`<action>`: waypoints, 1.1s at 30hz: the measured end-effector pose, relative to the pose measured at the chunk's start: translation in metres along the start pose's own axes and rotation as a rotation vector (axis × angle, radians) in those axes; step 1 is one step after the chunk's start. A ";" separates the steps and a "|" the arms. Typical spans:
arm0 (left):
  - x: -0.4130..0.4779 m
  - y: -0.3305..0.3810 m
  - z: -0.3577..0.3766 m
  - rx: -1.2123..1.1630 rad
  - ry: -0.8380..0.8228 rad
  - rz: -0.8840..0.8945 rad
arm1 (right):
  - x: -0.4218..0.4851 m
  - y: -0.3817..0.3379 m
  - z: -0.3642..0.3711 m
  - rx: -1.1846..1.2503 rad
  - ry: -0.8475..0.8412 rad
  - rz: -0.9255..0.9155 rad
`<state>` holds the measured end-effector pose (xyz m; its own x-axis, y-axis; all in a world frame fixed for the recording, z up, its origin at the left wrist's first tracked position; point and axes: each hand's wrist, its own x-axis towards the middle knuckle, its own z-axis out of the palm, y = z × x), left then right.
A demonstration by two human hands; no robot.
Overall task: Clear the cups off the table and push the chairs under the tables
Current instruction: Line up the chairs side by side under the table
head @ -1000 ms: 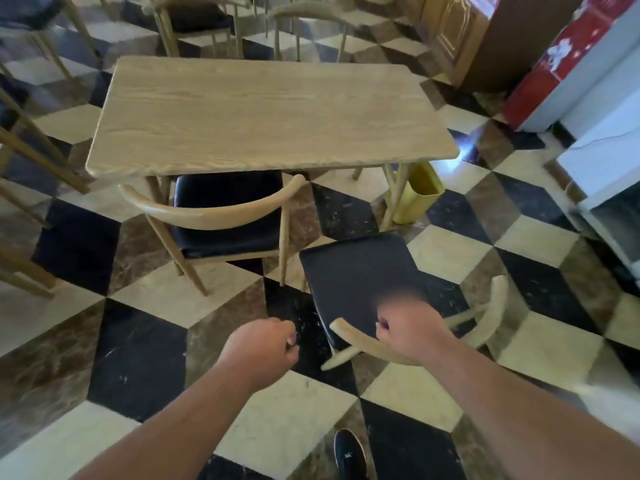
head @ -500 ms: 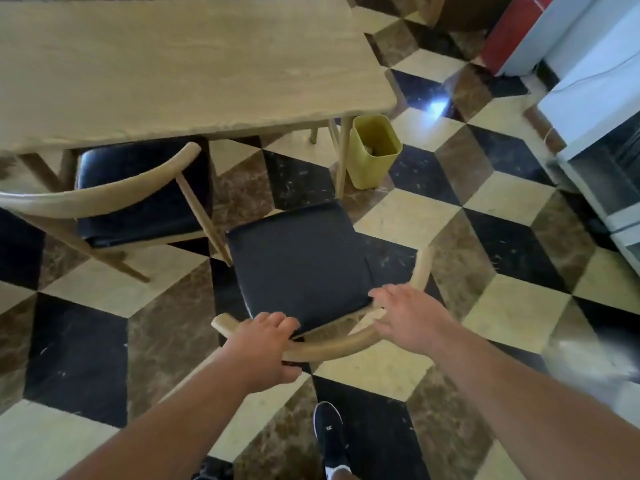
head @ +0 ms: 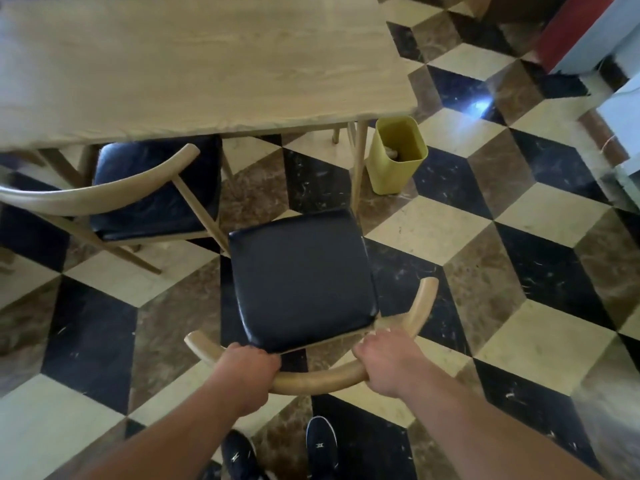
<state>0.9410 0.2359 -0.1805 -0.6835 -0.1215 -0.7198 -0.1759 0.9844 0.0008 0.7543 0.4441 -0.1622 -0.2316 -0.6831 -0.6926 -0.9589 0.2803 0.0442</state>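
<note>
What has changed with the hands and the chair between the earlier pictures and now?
The left hand, free a second ago, has closed on the backrest of the near chair; the right hand has shifted its grip along it. The chair has turned to face the table squarely and stands nearer its leg. The second chair stays half under the table, the yellow bin beside the leg.
</note>
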 end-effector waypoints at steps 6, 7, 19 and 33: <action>0.007 -0.030 0.000 -0.016 0.010 0.018 | 0.018 -0.004 -0.010 0.065 0.023 -0.012; 0.010 -0.038 -0.003 -0.022 0.022 0.019 | 0.022 -0.005 -0.014 0.068 0.027 -0.015; 0.063 -0.119 -0.053 -0.019 0.163 0.058 | 0.090 0.023 -0.079 0.086 0.051 -0.011; 0.152 -0.171 -0.136 -0.038 0.139 0.008 | 0.169 0.112 -0.149 0.060 0.089 -0.018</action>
<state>0.7707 0.0319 -0.1958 -0.7757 -0.1329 -0.6170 -0.1949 0.9802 0.0340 0.5833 0.2593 -0.1673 -0.2305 -0.7452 -0.6257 -0.9522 0.3051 -0.0125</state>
